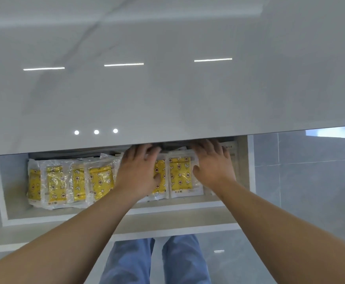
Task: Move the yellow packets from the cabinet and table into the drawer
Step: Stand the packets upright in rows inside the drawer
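Down in the drawer [126, 211]: yellow packets [99, 181] in clear wrap, laid in a row across its floor, overlapping one another like shingles, filling most of the width from the left wall toward the right. Printed with small star and flower faces; white strip along each lower edge. One packet [180, 175] right of the row's middle, lying flat between the two hands. Left hand [139, 171] spread palm-down on the packets beside it, fingers splayed and pressing flat, gripping nothing. Right hand [213, 162] likewise palm-down at the drawer's right end, fingers open and reaching back under the counter [167, 89]; whether anything is pinched beneath the fingertips, cannot tell. Both forearms bare, stretched in from the near side of the drawer. Glossy grey counter overhanging the drawer's far half, mirroring ceiling lights. Below the drawer front, blue trousers [155, 261] and grey tiled floor [302, 181].
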